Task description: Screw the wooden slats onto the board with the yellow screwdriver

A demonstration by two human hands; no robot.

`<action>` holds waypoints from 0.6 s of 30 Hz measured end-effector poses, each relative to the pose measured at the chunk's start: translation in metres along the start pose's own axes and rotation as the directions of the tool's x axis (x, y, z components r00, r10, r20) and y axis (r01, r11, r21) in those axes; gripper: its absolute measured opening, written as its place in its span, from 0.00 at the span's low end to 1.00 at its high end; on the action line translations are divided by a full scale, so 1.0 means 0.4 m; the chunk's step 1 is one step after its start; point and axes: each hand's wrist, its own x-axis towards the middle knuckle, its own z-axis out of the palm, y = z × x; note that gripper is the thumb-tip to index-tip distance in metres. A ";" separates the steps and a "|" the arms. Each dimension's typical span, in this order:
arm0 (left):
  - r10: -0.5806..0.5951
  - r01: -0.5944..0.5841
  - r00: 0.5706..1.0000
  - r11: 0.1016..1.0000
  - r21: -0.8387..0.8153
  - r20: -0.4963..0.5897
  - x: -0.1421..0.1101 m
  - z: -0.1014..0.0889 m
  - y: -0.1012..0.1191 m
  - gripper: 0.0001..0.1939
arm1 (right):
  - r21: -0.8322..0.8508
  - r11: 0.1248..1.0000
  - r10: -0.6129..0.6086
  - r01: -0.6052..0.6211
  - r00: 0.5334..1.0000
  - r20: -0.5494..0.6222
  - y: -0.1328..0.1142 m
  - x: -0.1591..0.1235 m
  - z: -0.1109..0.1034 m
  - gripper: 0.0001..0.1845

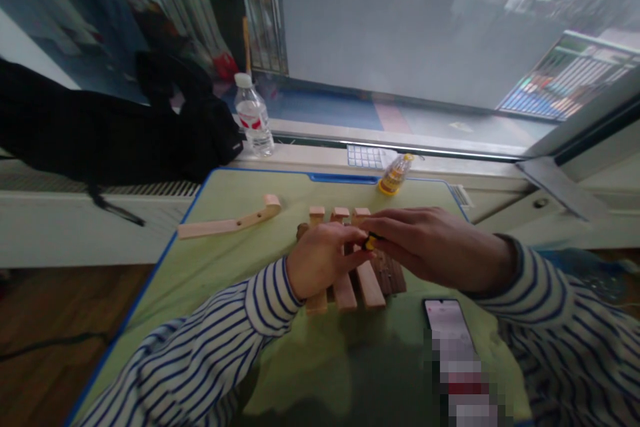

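Observation:
My left hand (320, 259) and my right hand (433, 243) meet over the wooden pieces in the middle of the table. Pinched between the fingertips of both is a small yellow-and-black object (370, 242); most of it is covered, so its kind does not show. Under the hands lie three pale wooden strips (369, 283) with raised ends pointing away from me. Dark brown wooden slats (393, 273) lie beneath and beside them, partly hidden by my hands. Another pale strip (233, 221), with a curved end and two holes, rests apart on the left.
The green table (280, 373) has a blue edge. A phone (450, 330) lies near my right forearm. At the far edge stands a small bottle with yellow ends (395, 175). On the sill are a water bottle (254, 117) and a black bag (120, 133), before a window.

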 end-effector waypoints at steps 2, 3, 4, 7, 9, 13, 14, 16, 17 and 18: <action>-0.015 0.017 1.000 0.997 0.069 -0.023 -0.001 0.004 0.007 0.10 | -0.001 1.000 -0.002 0.002 1.000 -0.004 0.002 0.002 0.000 0.18; -0.019 0.022 0.999 0.995 0.098 -0.034 -0.002 0.007 0.009 0.11 | -0.003 1.000 -0.002 0.002 1.000 -0.006 0.002 0.002 0.000 0.18; -0.019 0.024 0.999 0.993 0.120 -0.043 -0.002 0.009 0.011 0.12 | -0.004 1.000 -0.002 0.002 1.000 -0.006 0.003 0.003 0.000 0.18; -0.015 0.021 0.999 0.990 0.143 -0.044 -0.001 0.013 0.012 0.12 | -0.005 1.000 0.008 -0.008 1.000 -0.005 0.004 0.004 0.003 0.18; -0.012 0.016 0.999 0.988 0.150 -0.034 0.000 0.013 0.010 0.11 | -0.005 1.000 0.014 -0.014 1.000 -0.006 0.006 0.004 0.006 0.18; -0.010 0.015 1.000 0.986 0.166 -0.027 0.002 0.013 0.008 0.11 | -0.003 1.000 0.019 -0.019 1.000 -0.001 0.011 0.003 0.014 0.18; -0.010 0.014 1.000 0.986 0.163 -0.027 0.003 0.012 0.009 0.11 | -0.004 1.000 0.023 -0.023 1.000 0.004 0.011 0.003 0.015 0.18; -0.015 0.018 1.000 0.988 0.156 -0.021 0.004 0.012 0.010 0.11 | -0.008 0.999 0.033 -0.033 0.999 0.012 0.012 0.003 0.016 0.16; -0.018 0.020 1.000 0.988 0.150 -0.015 0.004 0.011 0.010 0.11 | -0.011 0.999 0.037 -0.036 0.999 0.015 0.013 0.003 0.017 0.15; -0.020 0.021 1.000 0.990 0.140 -0.007 0.005 0.011 0.011 0.11 | -0.014 0.999 0.038 -0.038 0.999 0.018 0.013 0.002 0.017 0.14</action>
